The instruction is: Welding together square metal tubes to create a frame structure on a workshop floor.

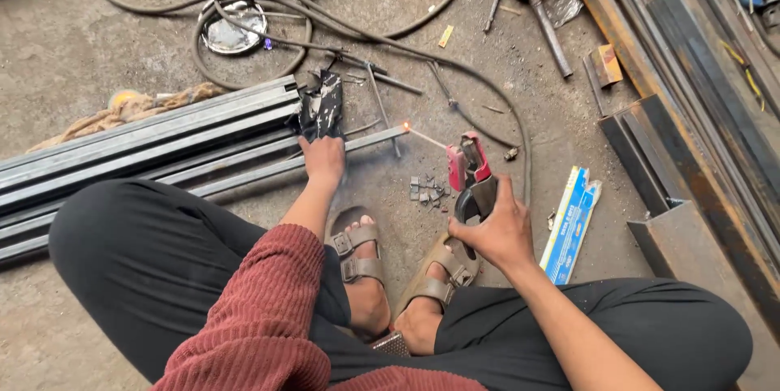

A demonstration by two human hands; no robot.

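Steel square tubes point(146, 143) lie bundled on the concrete floor point(57, 50) left of my knees; my left hand point(323, 159) presses flat on one tube's end. My right hand point(496, 228) is wrapped tight round the red electrode holder point(470, 165), its rod point(426, 138) glowing at the tip against that end, so I judge welding underway, unfinished. Glare hides the joint, and the small metal bits point(425, 190) are hard to make out.

bare grey concrete floor point(73, 42), dusty, scrap-strewn; rusty steel beams point(691, 139) along right edge; flat daylight.
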